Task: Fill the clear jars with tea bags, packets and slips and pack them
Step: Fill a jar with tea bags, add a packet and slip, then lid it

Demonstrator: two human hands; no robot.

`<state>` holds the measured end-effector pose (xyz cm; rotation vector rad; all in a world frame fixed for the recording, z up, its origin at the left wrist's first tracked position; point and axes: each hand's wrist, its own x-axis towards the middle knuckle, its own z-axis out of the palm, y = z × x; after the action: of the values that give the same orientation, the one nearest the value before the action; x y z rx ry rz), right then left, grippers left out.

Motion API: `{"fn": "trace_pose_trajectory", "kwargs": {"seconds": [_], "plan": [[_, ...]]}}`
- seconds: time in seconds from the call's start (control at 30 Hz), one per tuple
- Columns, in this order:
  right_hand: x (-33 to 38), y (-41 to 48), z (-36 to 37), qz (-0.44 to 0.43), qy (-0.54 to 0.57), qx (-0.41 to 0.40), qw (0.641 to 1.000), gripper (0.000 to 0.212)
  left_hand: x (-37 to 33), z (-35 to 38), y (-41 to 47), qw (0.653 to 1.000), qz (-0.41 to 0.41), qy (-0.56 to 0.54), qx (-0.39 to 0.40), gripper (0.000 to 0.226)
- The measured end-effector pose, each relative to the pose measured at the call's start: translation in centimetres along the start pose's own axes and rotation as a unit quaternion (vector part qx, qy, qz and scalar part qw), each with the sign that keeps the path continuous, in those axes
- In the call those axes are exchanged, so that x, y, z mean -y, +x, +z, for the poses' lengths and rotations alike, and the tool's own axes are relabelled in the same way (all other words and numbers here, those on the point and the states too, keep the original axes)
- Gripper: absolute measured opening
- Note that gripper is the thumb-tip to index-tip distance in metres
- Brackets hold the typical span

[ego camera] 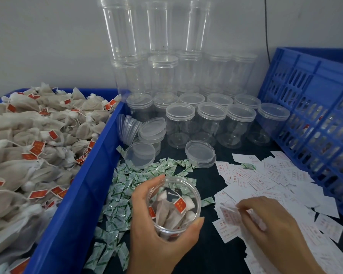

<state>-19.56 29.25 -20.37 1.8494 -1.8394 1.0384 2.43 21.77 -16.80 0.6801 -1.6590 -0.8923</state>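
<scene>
A person works at a dark bench (204, 254), seen from above. The left hand (162, 232) holds an open clear jar (196, 191) low in the middle of the view, just above the bench. Its grip wraps the jar wall, with the thumb on the near side and the fingers on the far side. Inside the jar stand several tea bags (167, 212) with red tags.

The right hand (271, 224) reaches over a spread of white slips (261, 180) printed in red, to the right of the jar. Its grip is narrow, the fingertips pinching a single slip (229, 211), which is blurred.

Small green-and-white packets (123, 192) lie scattered on the bench, left of the jar and behind it. Further left, a blue bin (81, 194) is heaped with a pile of loose tea bags (34, 139).

Behind the packets lie loose clear lids (140, 157), some stacked and some leaning on edge. Beyond them stand rows of empty jars (212, 123) with lids on, and more are stacked against the grey wall (38, 46). A blue slotted crate (313, 107) stands along the right edge.
</scene>
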Motion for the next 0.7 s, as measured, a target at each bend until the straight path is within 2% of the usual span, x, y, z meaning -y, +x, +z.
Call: {"fn": "trace_pose_trajectory", "kwargs": {"seconds": [0.1,0.23,0.3,0.47,0.57,0.7], "plan": [[1.4,1.4,-1.4,0.029,0.043,-0.037,0.998,0.024,0.1,0.0,0.0,1.000,-0.002,-0.001,0.005,0.087],[5.0,3.9,-3.0,0.010,0.120,-0.085,0.989,0.014,-0.1,0.0,-0.1,1.000,-0.009,-0.008,-0.005,0.086],[7.0,4.8,-3.2,-0.012,0.162,-0.082,0.983,0.012,-0.3,0.1,0.0,1.000,-0.010,-0.012,-0.008,0.084],[9.9,6.0,-1.6,-0.127,0.113,0.043,0.984,0.018,-0.5,0.2,0.1,1.000,-0.002,-0.021,-0.012,0.082],[10.0,6.7,-1.6,-0.121,0.119,0.121,0.978,0.021,-0.5,0.1,0.2,1.000,0.001,-0.015,-0.011,0.082],[10.0,7.6,-2.4,-0.102,0.112,0.176,0.973,0.018,-0.5,0.2,0.3,1.000,0.007,-0.023,-0.006,0.077]]}}
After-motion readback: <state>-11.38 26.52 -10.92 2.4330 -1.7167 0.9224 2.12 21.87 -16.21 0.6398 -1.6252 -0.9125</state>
